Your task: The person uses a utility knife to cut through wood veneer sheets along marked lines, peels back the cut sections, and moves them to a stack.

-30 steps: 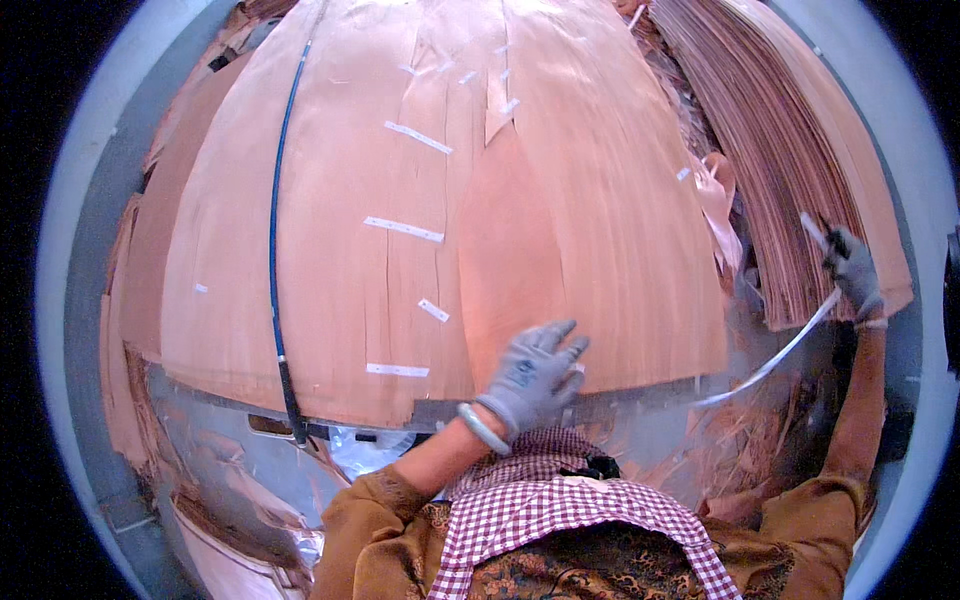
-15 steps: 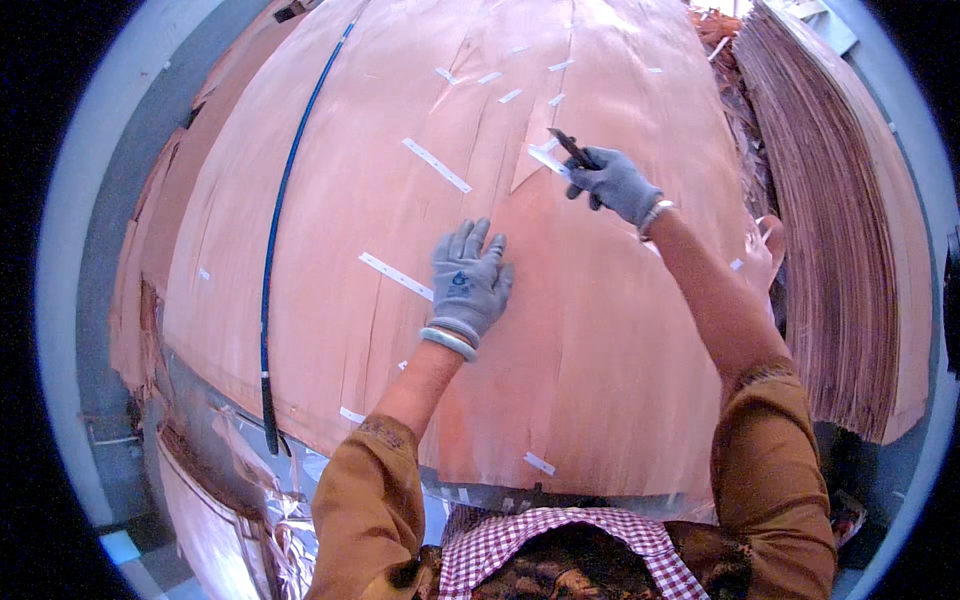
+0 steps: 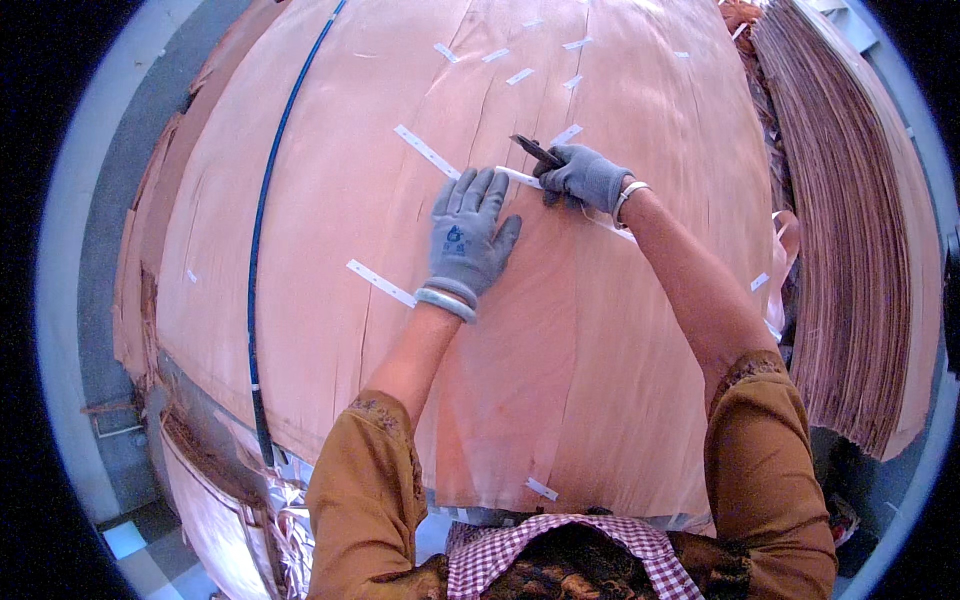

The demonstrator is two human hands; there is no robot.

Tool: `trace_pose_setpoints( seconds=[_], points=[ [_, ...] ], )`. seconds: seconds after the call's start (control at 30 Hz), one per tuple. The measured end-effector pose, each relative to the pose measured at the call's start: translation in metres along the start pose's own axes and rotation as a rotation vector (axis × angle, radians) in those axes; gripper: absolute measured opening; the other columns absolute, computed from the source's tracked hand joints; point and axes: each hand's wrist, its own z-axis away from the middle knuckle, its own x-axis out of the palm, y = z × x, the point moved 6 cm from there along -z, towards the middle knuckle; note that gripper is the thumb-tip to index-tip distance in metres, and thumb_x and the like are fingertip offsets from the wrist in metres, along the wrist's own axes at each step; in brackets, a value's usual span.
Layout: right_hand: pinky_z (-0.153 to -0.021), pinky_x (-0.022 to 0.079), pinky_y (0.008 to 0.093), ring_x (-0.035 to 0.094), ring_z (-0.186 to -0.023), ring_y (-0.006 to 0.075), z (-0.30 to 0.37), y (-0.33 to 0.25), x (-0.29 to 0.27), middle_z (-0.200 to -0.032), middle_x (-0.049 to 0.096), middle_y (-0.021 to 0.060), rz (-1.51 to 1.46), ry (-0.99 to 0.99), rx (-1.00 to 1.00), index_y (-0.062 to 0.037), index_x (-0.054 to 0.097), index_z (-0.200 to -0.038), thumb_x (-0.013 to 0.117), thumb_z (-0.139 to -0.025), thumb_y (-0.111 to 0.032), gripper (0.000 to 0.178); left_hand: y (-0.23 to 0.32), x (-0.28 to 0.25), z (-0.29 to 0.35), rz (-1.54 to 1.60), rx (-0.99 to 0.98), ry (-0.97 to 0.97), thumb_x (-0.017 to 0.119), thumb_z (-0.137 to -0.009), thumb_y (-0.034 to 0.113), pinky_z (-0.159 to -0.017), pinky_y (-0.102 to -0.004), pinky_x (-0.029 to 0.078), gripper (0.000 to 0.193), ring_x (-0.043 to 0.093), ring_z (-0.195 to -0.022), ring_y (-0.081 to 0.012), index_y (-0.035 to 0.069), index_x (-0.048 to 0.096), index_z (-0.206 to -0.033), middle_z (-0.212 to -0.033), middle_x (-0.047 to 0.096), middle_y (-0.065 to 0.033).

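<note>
A broad sheet of reddish wood veneer (image 3: 510, 370) lies in front of me, marked by seams and cracks. My left hand (image 3: 468, 235), in a grey glove, is spread flat on it with the fingers pointing away. Just to its right, my gloved right hand (image 3: 585, 178) is closed round a slim dark knife (image 3: 536, 150), its tip pointing to the far left. A white tape strip (image 3: 519, 178) runs from the left fingertips to under the right hand, and more of it shows by the right wrist. Another perforated tape strip (image 3: 425, 150) sticks to the veneer beyond my left hand.
Several short tape pieces (image 3: 520, 76) dot the far part of the sheet. A dark blue rod or cord (image 3: 282, 165) crosses it lengthwise on the left. A tall stack of veneer (image 3: 850, 240) stands at the right, with scraps (image 3: 740, 18) beside it.
My left hand has slid away from me, up to the tape strip. My right hand has come a little left and nearer, with the knife and the tape, toward the left hand.
</note>
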Motion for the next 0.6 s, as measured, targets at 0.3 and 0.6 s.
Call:
trace_pose_setpoints(
  seconds=[0.3, 0.6],
  points=[
    [-0.065, 0.049, 0.0356, 0.064, -0.074, 0.0256, -0.008, 0.006, 0.001, -0.08, 0.066, 0.0139, 0.189, 0.098, -0.044, -0.0049, 0.064, -0.088, 0.064, -0.074, -0.021, 0.022, -0.006, 0.039, -0.005, -0.009, -0.016, -0.117, 0.056, -0.086, 0.033, -0.108, -0.0429, 0.027, 0.062, 0.041, -0.126, -0.0323, 0.0, 0.038, -0.134, -0.133, 0.047, -0.0186],
    [-0.069, 0.05, 0.0382, 0.065, -0.081, 0.0294, 0.004, -0.004, 0.002, -0.085, 0.066, 0.0177, 0.293, 0.159, 0.007, -0.0048, 0.064, -0.086, 0.065, -0.075, -0.021, 0.019, 0.004, 0.036, -0.013, -0.11, 0.054, -0.143, 0.051, -0.087, 0.032, -0.102, -0.0422, 0.034, 0.046, 0.046, -0.121, -0.0288, 0.004, 0.053, -0.124, -0.128, 0.053, -0.014]
  ],
)
